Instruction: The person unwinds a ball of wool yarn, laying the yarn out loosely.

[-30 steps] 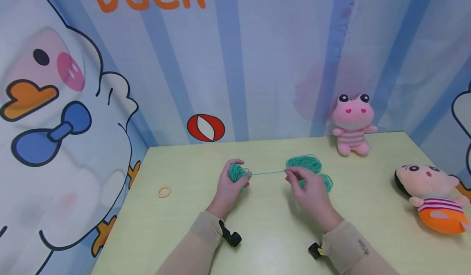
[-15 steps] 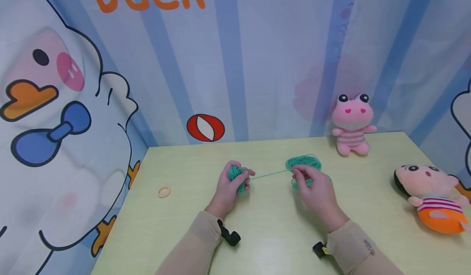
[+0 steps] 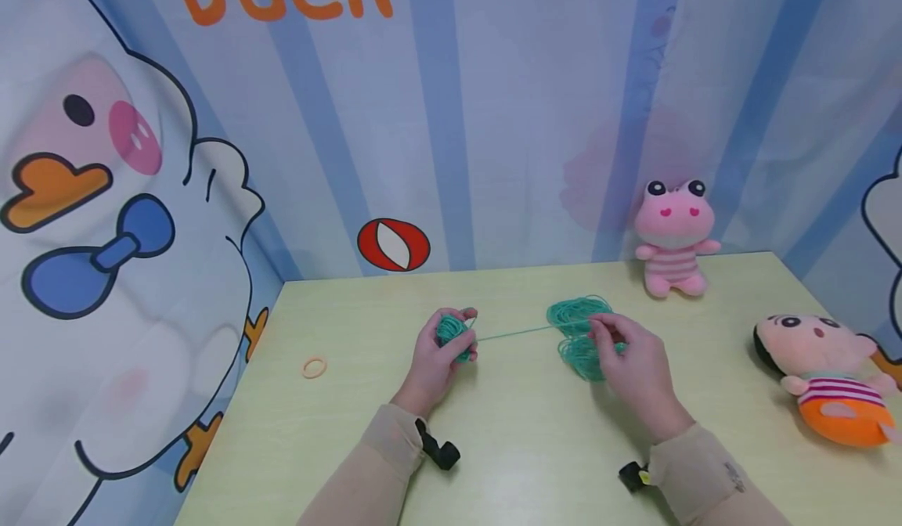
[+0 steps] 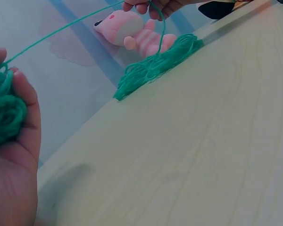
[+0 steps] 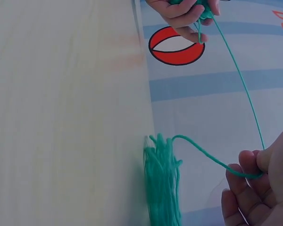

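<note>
The ball of yarn [image 3: 451, 329], the thread [image 3: 514, 333] and the loose bundles [image 3: 581, 358] are all one teal green. The desk [image 3: 521, 448] is pale yellow with faint wood grain. The sleeves [image 3: 359, 471] are beige, one with a small grey print, and the cuff cameras [image 3: 447, 455] are black. The ring [image 3: 314, 376] is light orange. The cloth [image 3: 521, 119] is pale blue with darker blue stripes, carrying orange letters [image 3: 324, 12] and a red-and-white printed ball [image 3: 393, 244]. The white duck [image 3: 155, 299] has black outlines, a pink cheek [image 3: 124, 136], an orange beak [image 3: 56, 189] and a blue bow [image 3: 116, 252]. The frog toy [image 3: 676, 236] is pink with deeper pink hearts [image 3: 665, 212] and a pink-and-white striped body. The doll [image 3: 824, 381] has black hair [image 3: 763, 354], a magenta-and-white striped shirt [image 3: 842, 389] and orange shorts [image 3: 842, 428].
</note>
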### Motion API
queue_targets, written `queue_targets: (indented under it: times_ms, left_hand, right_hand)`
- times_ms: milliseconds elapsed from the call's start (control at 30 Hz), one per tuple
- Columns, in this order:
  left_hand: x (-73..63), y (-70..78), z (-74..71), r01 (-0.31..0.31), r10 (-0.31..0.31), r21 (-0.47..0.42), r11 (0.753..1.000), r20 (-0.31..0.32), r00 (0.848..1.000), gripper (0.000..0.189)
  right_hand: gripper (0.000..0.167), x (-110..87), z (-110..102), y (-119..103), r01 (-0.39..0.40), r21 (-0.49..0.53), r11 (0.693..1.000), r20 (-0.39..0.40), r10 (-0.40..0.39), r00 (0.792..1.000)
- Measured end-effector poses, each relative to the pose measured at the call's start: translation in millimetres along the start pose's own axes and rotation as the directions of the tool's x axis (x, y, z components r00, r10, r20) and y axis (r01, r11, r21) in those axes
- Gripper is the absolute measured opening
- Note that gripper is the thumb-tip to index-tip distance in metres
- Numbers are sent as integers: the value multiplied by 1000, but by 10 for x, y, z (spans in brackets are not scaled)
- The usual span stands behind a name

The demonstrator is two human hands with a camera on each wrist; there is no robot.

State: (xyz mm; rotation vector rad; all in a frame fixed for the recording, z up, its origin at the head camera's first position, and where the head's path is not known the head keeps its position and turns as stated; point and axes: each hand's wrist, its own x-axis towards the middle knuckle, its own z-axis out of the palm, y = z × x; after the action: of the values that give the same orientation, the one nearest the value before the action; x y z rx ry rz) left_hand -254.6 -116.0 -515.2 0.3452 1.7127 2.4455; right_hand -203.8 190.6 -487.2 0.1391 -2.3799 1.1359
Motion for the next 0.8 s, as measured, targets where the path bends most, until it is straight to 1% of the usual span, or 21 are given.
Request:
queue_targets:
  times_ms: [67,167,300,367,400,467,600,667,800]
  left_hand:
    - [4,-2,-3,-7,7,-13,1000,1,1000,18]
    - [6,0,-2,0,0,3,1000,-25,1000,21]
    - [17,-4,-1,28,-24,47,999,-82,996,40]
    - [23,-9,-10,39,-32,76,996,-97,995,49]
    - [25,-10,-14,51,-41,97,994,-105,994,51]
    - [26,-8,-19,75,-57,150,986,-122,991,47]
    - [28,3,-25,106,-66,261,960,-158,985,28]
    - [32,-2,-29,101,-56,276,956,-166,985,24]
    - [26,-8,-29,71,-26,291,954,-158,987,28]
  right_hand:
    - [17,0,-34,35,-10,-10,1000,-6,10,1000]
    - [18,4,-85,76,-19,-20,1000,-20,18,1000]
    - [17,8,-134,124,-18,-30,999,-42,17,999]
    - [17,7,-145,152,-16,-34,999,-49,15,999]
    - [17,6,-151,165,-14,-37,999,-52,12,999]
    - [17,3,-165,173,-12,-37,999,-56,9,998]
    - [18,7,-192,171,-15,-32,999,-61,13,998]
    - [18,12,-205,178,-26,-34,999,-61,24,998]
    - [22,16,-242,223,-67,-62,996,-45,64,997]
